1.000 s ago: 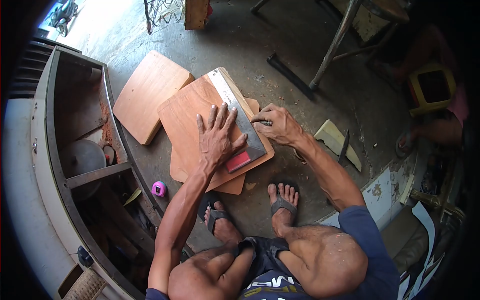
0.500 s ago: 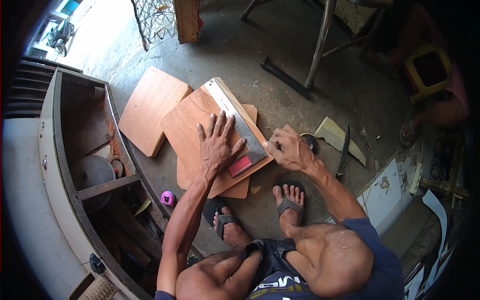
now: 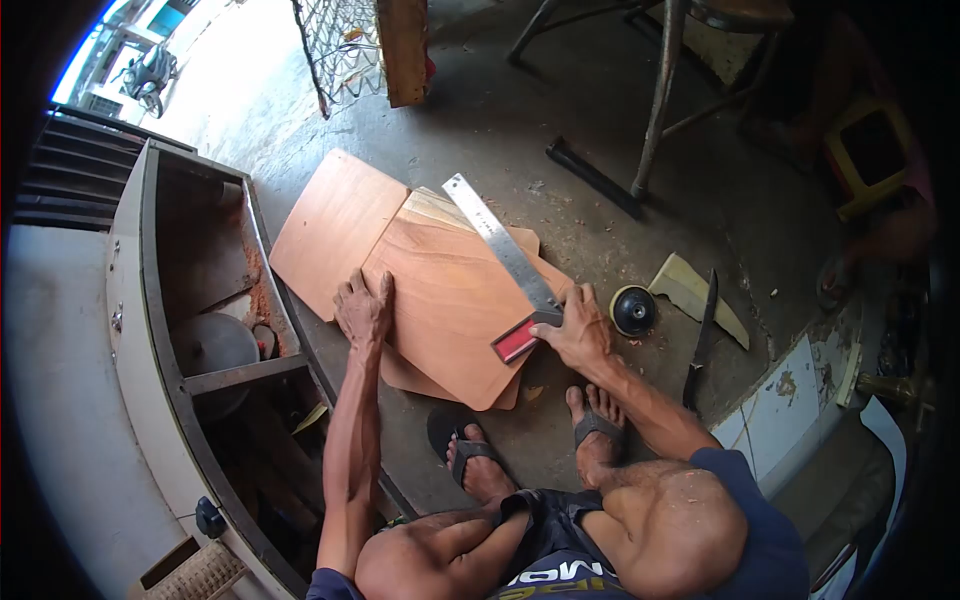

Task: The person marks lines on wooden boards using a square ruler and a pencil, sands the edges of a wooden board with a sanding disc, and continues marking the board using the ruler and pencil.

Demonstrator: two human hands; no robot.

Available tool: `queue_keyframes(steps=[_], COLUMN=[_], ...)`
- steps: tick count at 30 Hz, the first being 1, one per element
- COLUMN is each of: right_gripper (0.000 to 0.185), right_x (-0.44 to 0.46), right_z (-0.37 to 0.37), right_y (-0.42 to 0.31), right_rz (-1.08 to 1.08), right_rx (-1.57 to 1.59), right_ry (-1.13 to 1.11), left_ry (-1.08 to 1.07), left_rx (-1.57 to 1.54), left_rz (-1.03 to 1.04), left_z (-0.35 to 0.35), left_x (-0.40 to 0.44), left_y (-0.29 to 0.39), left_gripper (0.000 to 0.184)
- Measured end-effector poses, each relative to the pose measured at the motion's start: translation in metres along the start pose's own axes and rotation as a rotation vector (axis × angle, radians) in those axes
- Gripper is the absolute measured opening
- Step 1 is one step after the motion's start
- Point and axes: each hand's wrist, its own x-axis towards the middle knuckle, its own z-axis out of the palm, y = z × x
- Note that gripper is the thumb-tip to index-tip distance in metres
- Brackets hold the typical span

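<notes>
**Two hands, one square: right hand nearer**

Silver metal try square (image 3: 502, 243) with a black, red-inset handle (image 3: 515, 341): centre of frame, over the reddish-brown flat wooden board (image 3: 440, 310); cannot tell whether it lies flush. Right hand (image 3: 577, 328), right of centre, pinches the square's corner between thumb and fingers. From that hand, its long axis runs toward upper left of frame; handle points lower left. Left hand (image 3: 362, 310), farther off, left of centre: fingers bent, slightly apart, at the board's left edge; cannot tell whether gripping.
</notes>
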Motion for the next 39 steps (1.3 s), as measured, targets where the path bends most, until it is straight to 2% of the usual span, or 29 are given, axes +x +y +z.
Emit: queue_keyframes(steps=[1, 3, 4, 5, 6, 7, 9, 10, 11, 13, 14, 15, 17, 18, 19, 21, 23, 25, 26, 28, 30, 39], right_gripper=[0.072, 0.074, 0.076, 0.076, 0.074, 0.071, 0.059, 0.049, 0.049, 0.045, 0.043, 0.043, 0.045, 0.045, 0.045, 0.044, 0.045, 0.046, 0.046, 0.046, 0.046, 0.051], right_x=[0.005, 0.014, 0.015, 0.015, 0.014, 0.01, 0.008, 0.005, 0.002, -0.005, -0.009, -0.013, -0.023, -0.027, -0.032, -0.039, -0.042, -0.041, -0.042, -0.038, -0.035, -0.047], right_z=[0.006, -0.031, -0.033, -0.024, -0.023, -0.022, -0.027, -0.029, -0.029, -0.034, -0.037, -0.034, -0.041, -0.033, -0.028, -0.015, -0.005, 0.005, -0.011, -0.009, -0.009, 0.015], right_y=[0.015, 0.002, 0.009, 0.029, 0.039, 0.045, 0.046, 0.047, 0.044, 0.038, 0.032, 0.027, 0.015, 0.011, 0.007, 0.004, 0.011, 0.014, 0.003, 0.01, 0.011, 0.007], right_rz=[-0.032, 0.295, 0.357, 0.283, 0.263, 0.249, 0.36, 0.325, 0.33, 0.262, 0.26, 0.279, 0.362, 0.373, 0.403, 0.409, 0.416, 0.292, 0.371, 0.33, 0.299, 0.243], right_rx=[0.032, 0.143, 0.228, 0.39, 0.39, 0.388, 0.9, 0.933, 0.925, 1.023, 0.984, 1.027, 1.06, 1.089, 1.131, 1.149, 1.14, 1.104, 1.123, 1.142, 1.163, 1.026], right_ry=[0.043, -0.193, -0.167, -0.109, -0.041, 0.022, 0.004, 0.064, 0.06, 0.121, 0.097, 0.113, -0.015, -0.006, -0.043, -0.056, -0.121, -0.05, -0.122, -0.138, -0.142, -0.242], left_ry=[0.008, -0.016, -0.131, 0.036, 0.047, -0.068, -0.295, -0.415, -0.422, -0.739, -0.584, -0.591, -0.304, -0.394, -0.393, 0.095, 0.046, 0.008, 0.013, 0.042, -0.02, -0.025], left_rx=[0.029, -0.007, -0.044, -0.114, -0.106, -0.139, -0.218, -0.261, -0.263, -0.465, -0.345, -0.359, -0.268, -0.305, -0.314, -0.143, -0.237, -0.336, -0.354, -0.37, -0.301, -0.321], left_rz=[-0.052, -0.151, -0.211, -0.164, -0.181, -0.238, -0.35, -0.401, -0.405, -0.273, -0.119, -0.109, -0.144, -0.225, -0.223, 0.25, 0.214, 0.184, 0.168, 0.147, 0.162, 0.289], left_z=[-0.001, -0.015, -0.028, -0.024, -0.026, -0.031, -0.042, -0.049, -0.053, -0.059, -0.068, -0.071, -0.08, -0.087, -0.076, -0.037, -0.015, 0.001, 0.002, 0.001, -0.003, -0.006], left_x=[-0.015, -0.046, -0.058, -0.077, -0.091, -0.108, -0.136, -0.15, -0.162, -0.174, -0.175, -0.173, -0.159, -0.148, -0.145, -0.147, -0.155, -0.152, -0.151, -0.144, -0.139, -0.124], left_y=[-0.005, -0.008, -0.01, -0.016, -0.018, -0.019, -0.019, -0.02, -0.022, -0.017, -0.005, 0.002, 0.017, 0.025, 0.029, 0.034, 0.04, 0.041, 0.038, 0.034, 0.028, 0.012], left_gripper=[0.072, 0.069, 0.073, 0.067, 0.067, 0.065, 0.063, 0.062, 0.062, 0.061, 0.058, 0.058, 0.051, 0.045, 0.045, 0.055, 0.06, 0.066, 0.067, 0.067, 0.065, 0.062])
